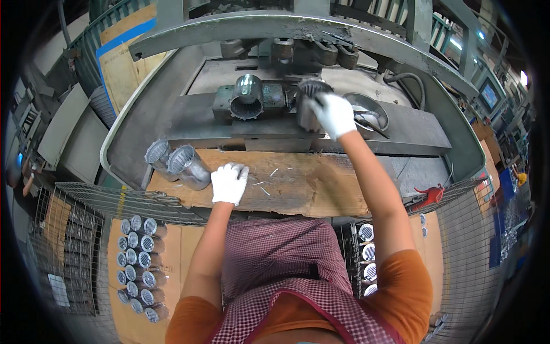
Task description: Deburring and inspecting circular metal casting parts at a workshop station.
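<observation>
My gloved right hand [334, 114] reaches forward and grips the rim of a ribbed metal cylinder [309, 117], blurred by motion, at the front of the machine. Left of it, another hollow metal cylinder [247, 92] lies on a greenish fixture block [222, 103], its open end facing me. My gloved left hand [230, 183] rests on the brown board [275, 189], fingers slightly bent and holding nothing visible. Close to its left stand two ribbed metal cylinders, one nearer [190, 167] and one farther [158, 153].
A round metal bowl [366, 110] with a dark-handled tool sits right of my right hand. Overhead runs a heavy machine beam [303, 27]. Wire carts flank me, with rows of metal cylinders [149, 243] on cardboard. A red-handled tool [428, 197] hangs at the right cart's edge.
</observation>
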`<action>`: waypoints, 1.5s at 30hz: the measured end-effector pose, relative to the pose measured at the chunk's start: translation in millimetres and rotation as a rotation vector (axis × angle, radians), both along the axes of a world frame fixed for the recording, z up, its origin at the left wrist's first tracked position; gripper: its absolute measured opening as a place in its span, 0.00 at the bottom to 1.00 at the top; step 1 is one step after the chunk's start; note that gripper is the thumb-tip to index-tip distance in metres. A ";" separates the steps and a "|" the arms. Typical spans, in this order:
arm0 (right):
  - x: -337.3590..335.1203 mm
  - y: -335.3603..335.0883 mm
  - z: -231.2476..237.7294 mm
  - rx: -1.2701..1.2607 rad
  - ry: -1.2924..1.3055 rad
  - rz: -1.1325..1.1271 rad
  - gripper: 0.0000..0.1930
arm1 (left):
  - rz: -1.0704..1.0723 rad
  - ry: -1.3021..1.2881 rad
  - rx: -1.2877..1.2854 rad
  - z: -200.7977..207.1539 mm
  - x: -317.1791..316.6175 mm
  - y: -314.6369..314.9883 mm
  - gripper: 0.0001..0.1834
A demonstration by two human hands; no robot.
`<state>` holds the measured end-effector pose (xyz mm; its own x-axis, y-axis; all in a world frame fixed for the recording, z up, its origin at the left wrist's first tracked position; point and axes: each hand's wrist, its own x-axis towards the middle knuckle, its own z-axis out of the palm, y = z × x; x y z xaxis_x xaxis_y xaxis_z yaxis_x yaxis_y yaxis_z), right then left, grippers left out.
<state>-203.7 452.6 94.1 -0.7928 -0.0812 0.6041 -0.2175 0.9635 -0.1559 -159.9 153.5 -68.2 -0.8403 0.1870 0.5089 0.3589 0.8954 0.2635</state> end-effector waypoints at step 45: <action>-57.8 -34.9 -30.8 0.021 -0.382 -0.121 0.24 | 0.230 0.160 0.080 174.2 -14.7 -64.6 0.26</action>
